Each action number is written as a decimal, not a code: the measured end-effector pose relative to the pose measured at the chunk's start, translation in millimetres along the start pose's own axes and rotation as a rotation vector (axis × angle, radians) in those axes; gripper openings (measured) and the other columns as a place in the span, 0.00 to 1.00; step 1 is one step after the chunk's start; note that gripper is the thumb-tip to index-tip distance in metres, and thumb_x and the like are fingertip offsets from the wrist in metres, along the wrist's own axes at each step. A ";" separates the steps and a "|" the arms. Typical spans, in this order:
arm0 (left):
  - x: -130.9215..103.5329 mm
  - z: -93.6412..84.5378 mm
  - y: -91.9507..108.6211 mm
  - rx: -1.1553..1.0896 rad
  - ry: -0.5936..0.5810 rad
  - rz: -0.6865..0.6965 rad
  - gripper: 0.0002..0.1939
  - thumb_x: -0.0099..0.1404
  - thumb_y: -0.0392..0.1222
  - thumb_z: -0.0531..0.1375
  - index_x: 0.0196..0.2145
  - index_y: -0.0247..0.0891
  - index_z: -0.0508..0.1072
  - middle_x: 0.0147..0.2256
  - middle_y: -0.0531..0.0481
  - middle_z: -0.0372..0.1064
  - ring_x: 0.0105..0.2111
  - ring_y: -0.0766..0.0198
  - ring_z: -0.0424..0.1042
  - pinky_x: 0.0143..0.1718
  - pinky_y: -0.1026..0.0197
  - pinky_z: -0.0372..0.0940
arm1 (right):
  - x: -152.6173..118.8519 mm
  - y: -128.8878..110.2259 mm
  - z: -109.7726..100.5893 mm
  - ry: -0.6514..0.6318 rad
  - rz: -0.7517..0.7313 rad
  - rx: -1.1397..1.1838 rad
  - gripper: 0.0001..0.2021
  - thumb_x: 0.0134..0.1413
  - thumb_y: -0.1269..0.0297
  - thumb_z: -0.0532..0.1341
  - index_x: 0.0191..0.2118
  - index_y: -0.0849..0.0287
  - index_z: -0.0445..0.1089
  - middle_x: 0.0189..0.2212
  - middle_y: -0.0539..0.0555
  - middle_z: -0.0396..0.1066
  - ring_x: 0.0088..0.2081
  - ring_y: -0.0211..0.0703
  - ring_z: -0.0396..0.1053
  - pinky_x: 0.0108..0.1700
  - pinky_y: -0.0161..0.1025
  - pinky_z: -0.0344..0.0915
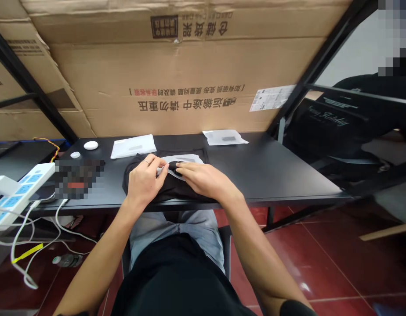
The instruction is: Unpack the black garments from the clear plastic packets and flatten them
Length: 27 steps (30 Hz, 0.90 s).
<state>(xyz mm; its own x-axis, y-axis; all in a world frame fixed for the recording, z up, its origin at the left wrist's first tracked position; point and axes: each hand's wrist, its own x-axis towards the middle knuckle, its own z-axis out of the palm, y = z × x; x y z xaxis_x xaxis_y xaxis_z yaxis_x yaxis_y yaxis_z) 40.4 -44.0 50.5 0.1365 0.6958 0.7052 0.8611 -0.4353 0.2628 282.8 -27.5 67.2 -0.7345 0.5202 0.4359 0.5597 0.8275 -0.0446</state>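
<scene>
Over a black cloth [153, 193] at the table's front edge, both hands are close together. A white plastic pouch [193, 157] lies on the cloth, partly under my fingers. Between the hands a small dark rounded black item [173, 166] shows at the pouch; its kind is not clear. My left hand [144, 177], with a ring on one finger, is closed in a pinch beside this item, and what its fingertips hold is too small to make out. Long fingers of my right hand [203, 179] press together over the item's right side; the thumb is hidden.
Two flat white packets [133, 147] [225, 138] lie along the back against a cardboard sheet [176, 70]. At left are a white oval case [91, 145], a white cap [75, 155] and a power strip [23, 193] with cables. A person in black [348, 118] is at right.
</scene>
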 end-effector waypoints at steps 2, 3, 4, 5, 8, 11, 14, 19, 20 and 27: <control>0.0 -1.6 1.5 -0.006 -0.011 -0.022 0.12 0.80 0.48 0.60 0.40 0.43 0.80 0.39 0.48 0.79 0.32 0.61 0.74 0.36 0.59 0.64 | 4.8 -0.3 9.4 0.018 -0.022 -0.064 0.23 0.71 0.78 0.58 0.67 0.63 0.75 0.69 0.68 0.74 0.70 0.58 0.73 0.71 0.56 0.73; 0.2 -2.9 2.7 -0.013 -0.028 -0.039 0.12 0.80 0.48 0.60 0.39 0.43 0.80 0.39 0.48 0.79 0.33 0.61 0.74 0.37 0.59 0.64 | 6.3 -0.5 12.3 0.020 -0.020 -0.079 0.25 0.70 0.78 0.58 0.69 0.63 0.72 0.69 0.68 0.74 0.71 0.58 0.72 0.71 0.57 0.72; 0.6 -4.4 3.9 -0.025 -0.050 -0.059 0.12 0.79 0.48 0.61 0.39 0.43 0.80 0.39 0.48 0.79 0.33 0.61 0.75 0.38 0.59 0.65 | 7.3 -0.9 14.2 0.009 -0.006 -0.089 0.26 0.70 0.78 0.58 0.70 0.63 0.71 0.69 0.68 0.74 0.70 0.59 0.72 0.71 0.57 0.72; 1.3 -6.1 5.0 -0.039 -0.076 -0.080 0.11 0.78 0.48 0.62 0.40 0.43 0.80 0.40 0.49 0.80 0.33 0.61 0.75 0.38 0.59 0.65 | 8.0 -1.8 15.4 -0.015 0.021 -0.097 0.27 0.69 0.79 0.58 0.71 0.64 0.69 0.68 0.69 0.75 0.69 0.59 0.73 0.71 0.56 0.72; 4.8 -11.8 3.2 -0.058 -0.146 -0.191 0.13 0.73 0.56 0.67 0.42 0.45 0.81 0.38 0.51 0.80 0.33 0.60 0.76 0.39 0.59 0.65 | 9.1 -6.2 17.8 -0.150 0.135 -0.123 0.28 0.68 0.80 0.56 0.71 0.71 0.68 0.62 0.73 0.77 0.62 0.61 0.78 0.64 0.55 0.75; 8.6 -17.4 -10.7 -0.015 -0.259 -0.378 0.22 0.72 0.66 0.65 0.40 0.45 0.81 0.32 0.50 0.80 0.32 0.55 0.77 0.37 0.57 0.64 | 10.9 -10.6 21.0 -0.244 0.215 -0.130 0.30 0.68 0.80 0.55 0.73 0.70 0.65 0.62 0.74 0.77 0.59 0.61 0.79 0.60 0.52 0.75; 10.1 -19.4 -31.3 -0.042 -0.477 -0.487 0.28 0.74 0.69 0.60 0.30 0.44 0.80 0.27 0.46 0.79 0.32 0.51 0.78 0.34 0.56 0.63 | 13.8 -12.4 24.6 -0.264 0.252 -0.168 0.29 0.70 0.81 0.54 0.72 0.69 0.67 0.59 0.72 0.79 0.59 0.61 0.79 0.60 0.49 0.74; 8.3 -9.6 -48.3 -0.502 -0.682 -0.472 0.28 0.73 0.67 0.62 0.27 0.41 0.78 0.29 0.45 0.81 0.24 0.61 0.72 0.28 0.60 0.63 | 17.2 -10.9 26.7 -0.217 0.260 -0.249 0.23 0.72 0.81 0.54 0.66 0.66 0.74 0.56 0.70 0.81 0.57 0.60 0.79 0.58 0.48 0.73; 8.1 -6.9 -48.5 -0.576 -0.685 -0.469 0.27 0.72 0.66 0.64 0.28 0.40 0.78 0.30 0.44 0.82 0.24 0.63 0.70 0.27 0.61 0.62 | 17.0 -10.3 26.1 -0.200 0.253 -0.255 0.23 0.71 0.81 0.55 0.66 0.65 0.74 0.55 0.68 0.81 0.57 0.59 0.80 0.58 0.48 0.74; 19.6 -10.3 -55.9 -0.917 -0.500 -0.626 0.25 0.66 0.65 0.71 0.38 0.40 0.73 0.39 0.42 0.84 0.33 0.59 0.82 0.29 0.63 0.71 | 5.1 3.0 19.5 0.219 0.028 -0.069 0.22 0.72 0.79 0.56 0.63 0.55 0.74 0.60 0.60 0.81 0.61 0.52 0.79 0.57 0.45 0.79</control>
<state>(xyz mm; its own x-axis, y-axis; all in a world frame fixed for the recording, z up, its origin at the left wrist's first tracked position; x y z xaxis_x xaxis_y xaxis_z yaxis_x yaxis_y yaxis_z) -10.1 -11.9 56.4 0.1696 0.9854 0.0118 0.2080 -0.0475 0.9770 273.2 -18.3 51.7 -0.6214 0.4783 0.6205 0.6092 0.7930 -0.0011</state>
